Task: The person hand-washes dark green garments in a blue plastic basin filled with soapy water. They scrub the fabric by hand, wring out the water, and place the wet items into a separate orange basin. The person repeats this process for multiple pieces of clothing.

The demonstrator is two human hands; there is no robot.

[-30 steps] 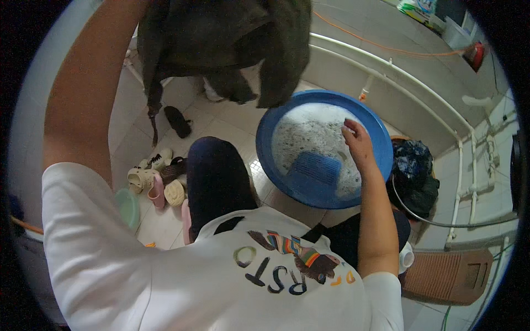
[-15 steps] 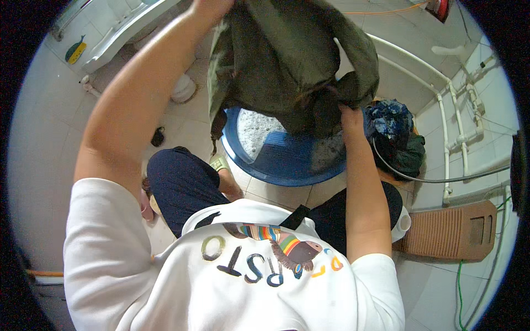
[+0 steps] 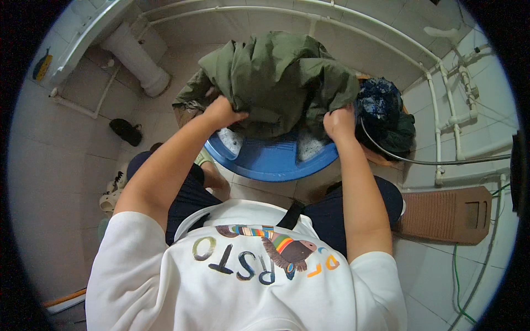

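Note:
A large olive-green garment (image 3: 276, 77) is bunched up over the far part of a blue basin (image 3: 259, 171); folds hide whether it is a jacket or something else. My left hand (image 3: 222, 115) grips its near left side, with the thumb pointing to the right. On the opposite side, my right hand (image 3: 340, 122) is closed round the cloth just above the basin's right rim. White suds (image 3: 313, 146) show in the basin on either side of a ribbed washboard slope (image 3: 270, 150).
Dark wet-looking clothes (image 3: 381, 110) are heaped right of the basin, with a grey hose (image 3: 430, 162) running past them. A brown washboard (image 3: 441, 215) lies by my right knee. White pipes (image 3: 436, 121) line the walls. A dark shoe (image 3: 126, 132) lies at left.
The garment has come down from a raised, hanging position and is now gathered over the basin. My left hand has dropped from the top of the view; my right still grips cloth.

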